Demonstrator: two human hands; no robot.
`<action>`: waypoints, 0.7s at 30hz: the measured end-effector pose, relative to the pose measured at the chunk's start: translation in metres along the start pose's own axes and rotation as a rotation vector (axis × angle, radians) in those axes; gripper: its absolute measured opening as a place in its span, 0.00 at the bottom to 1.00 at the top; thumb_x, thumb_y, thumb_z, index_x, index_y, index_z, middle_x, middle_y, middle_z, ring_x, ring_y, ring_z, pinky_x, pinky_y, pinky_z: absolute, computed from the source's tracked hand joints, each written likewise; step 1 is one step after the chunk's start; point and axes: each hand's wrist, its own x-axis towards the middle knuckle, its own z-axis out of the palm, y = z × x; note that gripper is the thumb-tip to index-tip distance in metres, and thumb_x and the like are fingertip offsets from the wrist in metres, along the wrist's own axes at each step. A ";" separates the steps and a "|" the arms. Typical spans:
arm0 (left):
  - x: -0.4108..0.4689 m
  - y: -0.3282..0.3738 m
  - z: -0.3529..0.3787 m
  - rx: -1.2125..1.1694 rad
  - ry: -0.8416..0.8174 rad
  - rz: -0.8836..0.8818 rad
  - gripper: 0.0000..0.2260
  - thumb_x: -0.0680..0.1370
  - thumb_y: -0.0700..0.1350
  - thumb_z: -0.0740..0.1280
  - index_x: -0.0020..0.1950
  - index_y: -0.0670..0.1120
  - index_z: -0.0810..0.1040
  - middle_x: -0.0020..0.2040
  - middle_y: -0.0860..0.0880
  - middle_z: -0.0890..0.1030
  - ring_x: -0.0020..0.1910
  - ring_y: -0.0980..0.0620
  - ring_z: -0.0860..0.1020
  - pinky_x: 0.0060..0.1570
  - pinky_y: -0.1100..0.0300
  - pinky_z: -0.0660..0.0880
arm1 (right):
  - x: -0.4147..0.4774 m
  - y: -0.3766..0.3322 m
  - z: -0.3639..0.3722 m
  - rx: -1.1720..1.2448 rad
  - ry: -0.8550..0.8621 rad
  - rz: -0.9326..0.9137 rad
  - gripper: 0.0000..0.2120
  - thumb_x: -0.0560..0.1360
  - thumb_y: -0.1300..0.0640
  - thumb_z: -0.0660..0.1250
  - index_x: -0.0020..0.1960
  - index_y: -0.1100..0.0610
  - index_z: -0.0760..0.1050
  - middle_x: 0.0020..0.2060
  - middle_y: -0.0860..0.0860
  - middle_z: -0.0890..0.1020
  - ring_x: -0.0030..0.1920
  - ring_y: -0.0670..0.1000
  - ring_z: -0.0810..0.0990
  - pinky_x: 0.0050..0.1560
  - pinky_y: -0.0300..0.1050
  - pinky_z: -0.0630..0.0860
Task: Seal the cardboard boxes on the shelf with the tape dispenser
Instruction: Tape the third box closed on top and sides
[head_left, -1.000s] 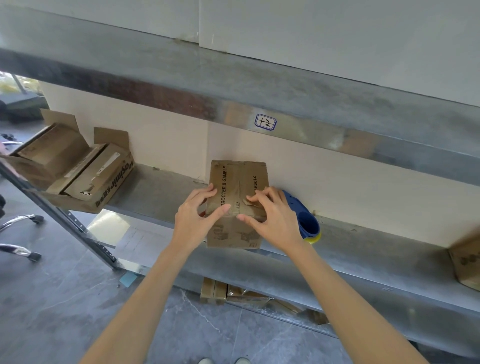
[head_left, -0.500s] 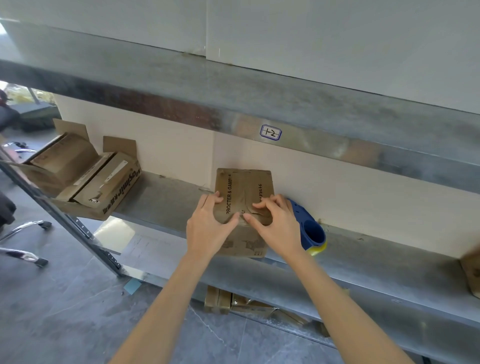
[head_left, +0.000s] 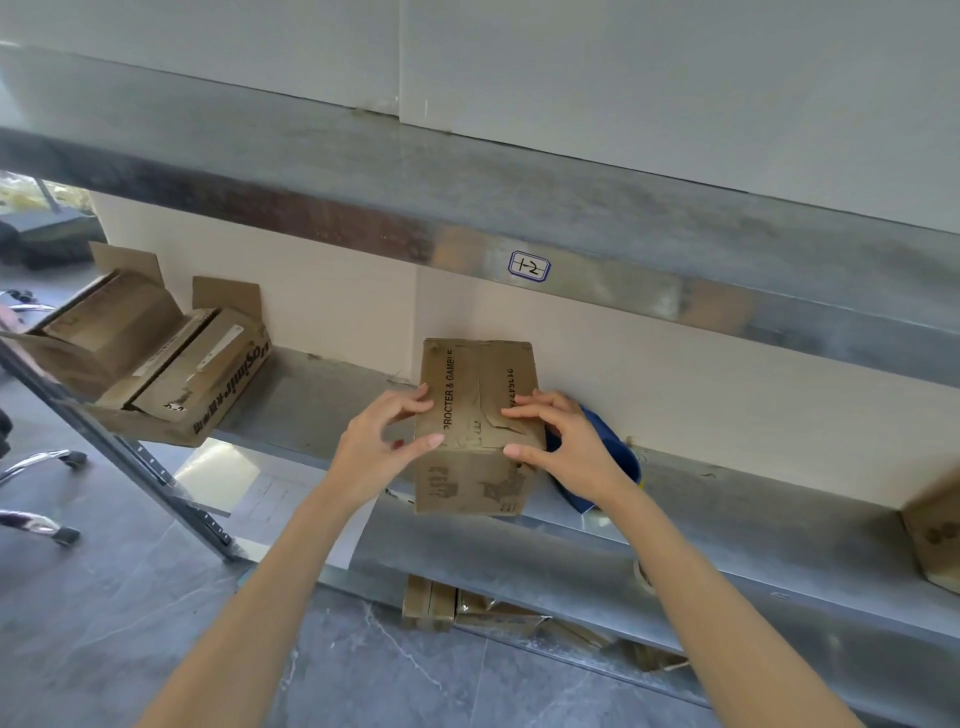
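We have both hands on the small brown cardboard box (head_left: 478, 415), which stands at the near edge of the grey metal shelf (head_left: 753, 525). The left hand (head_left: 371, 449) clasps its left top corner, fingers over the top and thumb along the near edge. The right hand (head_left: 569, 447) holds the right side the same way, fingertips pressing the torn top flap down. The blue plastic tape dispenser (head_left: 618, 470) lies on the shelf just right of the box, mostly hidden behind our right hand and held by neither hand.

Our main worry is the flaps. They look creased and ragged at the seam, so when we let go with one hand to reach for the dispenser they may spring up, and the tape would then bridge a gap or wrinkle. The box also sits right at the shelf lip, and a hard pull of tape toward us could drag it off. Reaching blind behind the box, we could also knock the dispenser along the shelf.

What the small box holds we cannot tell, since its flaps cover it. At the far left, a large open brown carton (head_left: 208, 421) with raised flaps holds at least two smaller cartons (head_left: 119, 322). Another brown box (head_left: 935, 540) shows at the right edge, its contents unseen.
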 end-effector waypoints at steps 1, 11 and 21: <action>-0.001 -0.002 0.000 0.008 -0.007 0.002 0.21 0.69 0.61 0.76 0.60 0.58 0.79 0.67 0.65 0.75 0.66 0.61 0.74 0.58 0.48 0.79 | 0.000 0.000 -0.003 -0.018 -0.032 -0.001 0.25 0.65 0.38 0.74 0.61 0.34 0.75 0.64 0.34 0.71 0.72 0.42 0.64 0.74 0.53 0.64; 0.003 -0.001 -0.020 0.363 -0.002 0.072 0.27 0.69 0.57 0.77 0.64 0.68 0.71 0.64 0.74 0.70 0.72 0.61 0.66 0.72 0.50 0.65 | -0.002 -0.002 -0.018 -0.333 -0.150 -0.143 0.31 0.69 0.52 0.78 0.69 0.39 0.73 0.66 0.36 0.70 0.67 0.41 0.66 0.69 0.40 0.62; -0.017 -0.009 -0.004 0.394 0.422 0.060 0.21 0.77 0.43 0.71 0.69 0.49 0.72 0.66 0.53 0.72 0.63 0.51 0.73 0.57 0.52 0.76 | 0.002 -0.031 0.071 -0.473 0.263 -0.259 0.30 0.65 0.32 0.68 0.62 0.44 0.80 0.54 0.46 0.80 0.57 0.51 0.73 0.58 0.52 0.67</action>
